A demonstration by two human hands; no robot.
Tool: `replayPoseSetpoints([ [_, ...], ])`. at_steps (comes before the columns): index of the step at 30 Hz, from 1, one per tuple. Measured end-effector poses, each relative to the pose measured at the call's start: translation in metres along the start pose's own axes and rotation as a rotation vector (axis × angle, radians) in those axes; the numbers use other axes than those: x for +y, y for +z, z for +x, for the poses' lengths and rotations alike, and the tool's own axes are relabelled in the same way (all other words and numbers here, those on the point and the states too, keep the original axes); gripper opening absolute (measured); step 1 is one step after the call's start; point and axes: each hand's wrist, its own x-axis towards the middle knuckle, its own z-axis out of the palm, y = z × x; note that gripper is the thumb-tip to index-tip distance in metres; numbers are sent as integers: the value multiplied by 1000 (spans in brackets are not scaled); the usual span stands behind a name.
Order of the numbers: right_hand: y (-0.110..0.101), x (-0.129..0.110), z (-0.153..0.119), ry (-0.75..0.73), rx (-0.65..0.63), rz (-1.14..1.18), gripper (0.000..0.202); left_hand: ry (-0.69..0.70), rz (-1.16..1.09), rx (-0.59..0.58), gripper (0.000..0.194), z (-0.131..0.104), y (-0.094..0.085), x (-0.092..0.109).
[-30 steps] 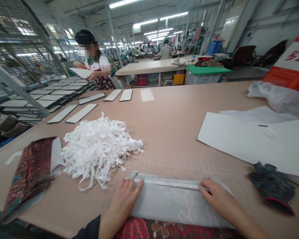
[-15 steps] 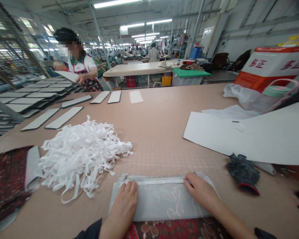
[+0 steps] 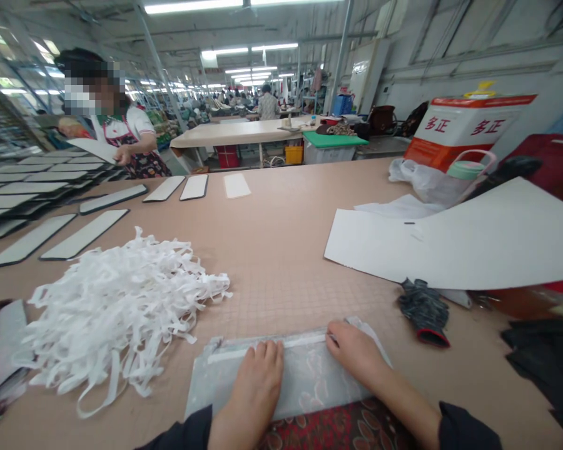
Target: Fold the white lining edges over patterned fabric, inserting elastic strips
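A grey fabric panel lies on the table before me, with patterned red-brown cloth showing at its near edge. Along the panel's far side runs a narrow white strip. My left hand rests on the strip near its middle, fingers side by side and laid down flat. At the strip's right end, my right hand has its fingers curled and closed on the strip and fabric edge; the fingertips are partly hidden. To the left is a large heap of white strips.
A dark knitted glove and a large white board lie on the right. Dark-edged white panels lie at the far left, where a co-worker holds another. A red-and-white container stands back right.
My left hand has slid right along the white strip, from its left end towards the middle. My right hand stays at the right end. The view has turned somewhat to the right.
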Motion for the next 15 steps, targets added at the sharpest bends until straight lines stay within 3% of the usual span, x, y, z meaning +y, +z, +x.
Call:
replayPoseSetpoints([
  [4,-5,4,-1,28,-1,-21,17,28,-14,-7,43,13,1,16],
  [7,-12,20,-1,94,-18,28,16,58,-19,-19,43,17,4,16],
  [11,-18,47,-2,174,-29,181,14,83,-23,-24,47,19,17,12],
  [15,-18,61,0,178,-2,393,8,93,-19,47,49,20,33,11],
])
